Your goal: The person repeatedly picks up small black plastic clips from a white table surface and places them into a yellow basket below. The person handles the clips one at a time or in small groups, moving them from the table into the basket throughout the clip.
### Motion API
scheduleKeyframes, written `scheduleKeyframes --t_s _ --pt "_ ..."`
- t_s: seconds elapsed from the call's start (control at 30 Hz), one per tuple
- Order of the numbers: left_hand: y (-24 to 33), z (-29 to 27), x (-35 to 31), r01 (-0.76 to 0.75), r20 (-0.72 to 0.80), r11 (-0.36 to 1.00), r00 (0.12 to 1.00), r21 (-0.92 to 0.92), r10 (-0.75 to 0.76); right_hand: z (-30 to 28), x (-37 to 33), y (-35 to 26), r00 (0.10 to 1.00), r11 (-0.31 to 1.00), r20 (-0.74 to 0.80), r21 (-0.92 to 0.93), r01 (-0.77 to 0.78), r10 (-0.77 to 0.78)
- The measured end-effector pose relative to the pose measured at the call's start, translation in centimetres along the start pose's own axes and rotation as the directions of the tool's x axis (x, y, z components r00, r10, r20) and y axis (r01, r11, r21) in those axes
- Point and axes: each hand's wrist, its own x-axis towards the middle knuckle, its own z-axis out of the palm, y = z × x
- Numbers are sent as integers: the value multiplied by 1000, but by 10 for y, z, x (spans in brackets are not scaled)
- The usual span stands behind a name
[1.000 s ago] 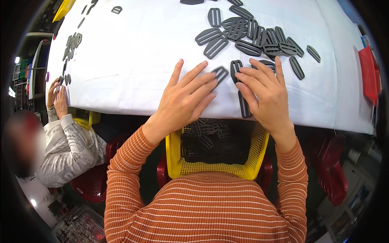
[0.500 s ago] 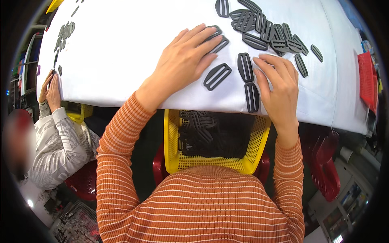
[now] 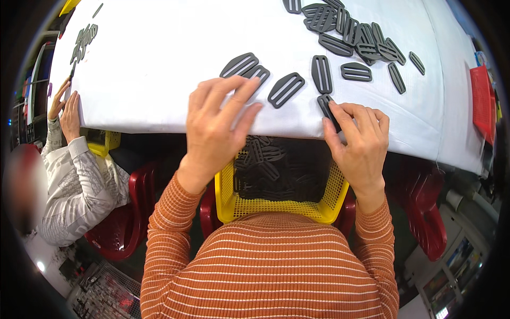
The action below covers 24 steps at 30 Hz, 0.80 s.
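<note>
My left hand hovers at the table's near edge, fingers spread and slightly blurred. Its fingertips overlap a black plastic strap buckle; whether they touch it I cannot tell. Another slotted buckle lies against that one, on the far left side. My right hand has its thumb and fingers around a tilted buckle near the edge, partly covered by the fingers. Just beyond it lies an upright buckle. Between the hands rests a slanted buckle, and a sideways buckle sits beyond my right hand.
A loose pile of buckles spreads over the white table's far right. Below the edge, a yellow basket holds many buckles. A red basket stands at the right; a co-worker's hands rest at the left edge.
My left hand has come back toward me and left, off the two buckles, which now lie farther left. My right hand has moved nearer, onto the near buckle, which is now tilted.
</note>
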Motion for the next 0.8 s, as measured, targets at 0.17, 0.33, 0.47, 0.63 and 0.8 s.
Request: scheduleKeyframes --t_s 0.17,0.33,0.47,0.63,0.8 --pt "23 22 11 -66 12 998 998 15 66 -1 -1 -1 999 998 -6 36 42 -42" --pt "29 20 6 -61 57 997 997 41 58 6 -3 0 997 988 -45 132 76 -71" --pt "29 16 -1 -59 60 998 997 18 58 8 3 3 998 975 -20 214 65 -62" --pt "33 13 -2 68 -55 960 995 -272 -86 12 27 5 994 982 -101 187 -10 29" --pt "22 10 1 117 -106 986 986 -123 -130 32 70 -5 974 892 -152 396 218 -170"
